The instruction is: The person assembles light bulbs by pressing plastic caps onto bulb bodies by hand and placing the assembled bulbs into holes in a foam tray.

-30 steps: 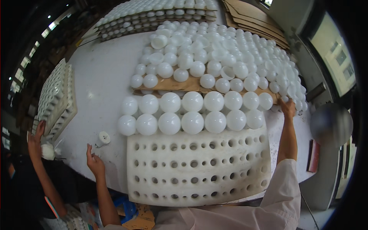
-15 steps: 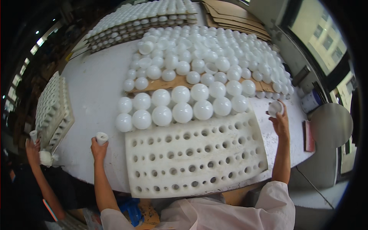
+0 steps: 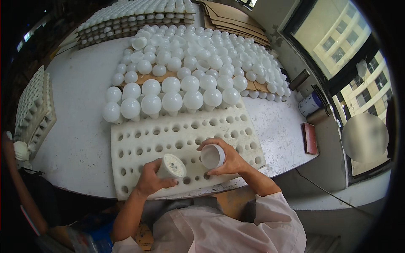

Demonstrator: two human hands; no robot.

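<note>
My left hand [image 3: 147, 180] is closed round a white LED bulb base [image 3: 174, 165], its round face with small dark parts tilted upward. Facing it from the right, a hollow white bulb cover [image 3: 212, 156] is held in my right hand [image 3: 234, 161], fingers curled about its side and the open mouth showing. A small gap separates the two pieces. Both hands are above the near part of a white foam tray [image 3: 143, 141] with rows of holes. Two rows of white bulbs [image 3: 151, 103] stand upright along the tray's far side.
Many loose white covers [image 3: 202, 52] lie on cardboard behind the tray. Stacked layers of bulbs [image 3: 139, 19] and cardboard sheets [image 3: 232, 21] are farther back. At left stands another foam tray stack [image 3: 36, 111], beside another person's arm [image 3: 21, 185]. A red box [image 3: 310, 138] sits near the right edge.
My hands have come inward from opposite sides and now face each other over the tray, each still holding its piece. The whole view has shifted slightly.
</note>
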